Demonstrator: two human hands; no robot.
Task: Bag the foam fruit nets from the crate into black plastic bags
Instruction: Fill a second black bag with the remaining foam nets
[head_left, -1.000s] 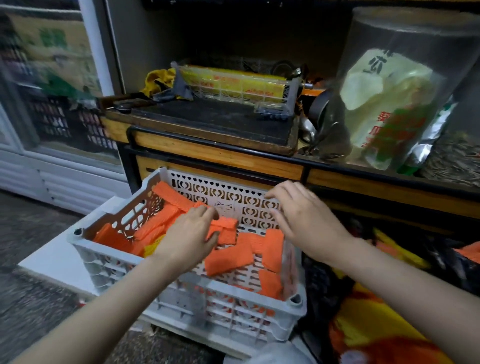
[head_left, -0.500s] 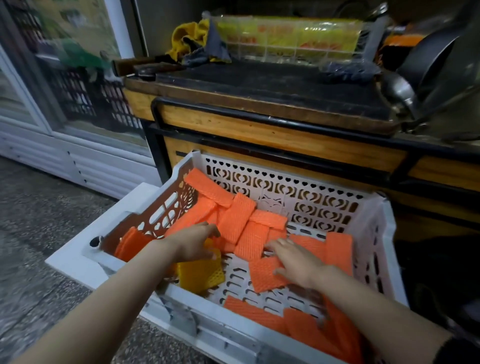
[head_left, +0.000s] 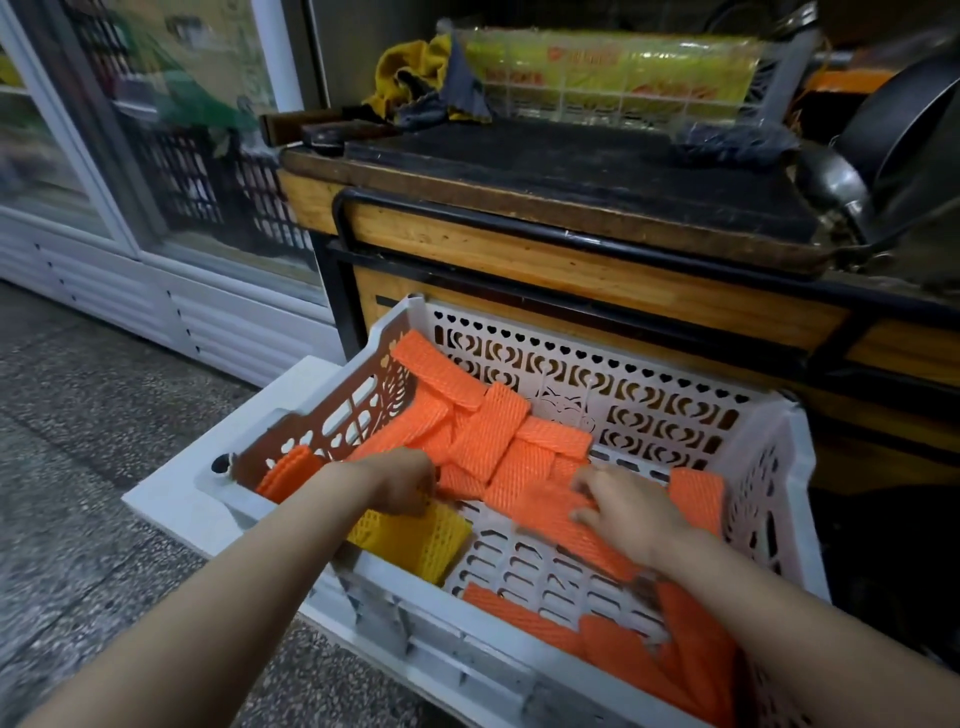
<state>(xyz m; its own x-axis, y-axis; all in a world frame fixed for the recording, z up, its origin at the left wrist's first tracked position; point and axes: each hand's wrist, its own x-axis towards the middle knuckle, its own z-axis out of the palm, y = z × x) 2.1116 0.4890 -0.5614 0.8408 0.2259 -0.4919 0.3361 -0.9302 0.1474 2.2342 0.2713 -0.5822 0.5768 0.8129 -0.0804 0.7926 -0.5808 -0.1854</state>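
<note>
Crate (head_left: 649, 410): white moulded plastic, rectangular, with walls pierced in heart and scroll cut-outs and a slotted floor. It stands on a low white slab (head_left: 171, 512) on the speckled stone floor (head_left: 78, 467), against the front of the worktop (head_left: 571, 260).

Orange foam nets (head_left: 488, 436): flat ribbed mesh sleeves, soft and oblong. They are heaped overlapping in the crate's far left corner and across its middle. More lie along the near right corner, and one stands on edge against the left wall.

Yellow foam net (head_left: 415, 540): open diamond mesh of the same flat sleeve shape. It lies by the crate's near edge, left of centre.

Left hand (head_left: 400, 486): knuckles up, with fingers curled down where the orange heap meets the yellow net. Whether it grips anything cannot be told.

Right hand (head_left: 628, 512): fingers spread and fairly straight, pressing flat on an orange net at the crate's middle right.

Worktop: pale wooden front with a black metal rail and a dark, worn top. On its far edge are a crumpled yellow cloth (head_left: 400, 67) and a clear gridded plastic basket (head_left: 613, 67). Dark metal pans (head_left: 893, 119) are at its right end.
</note>
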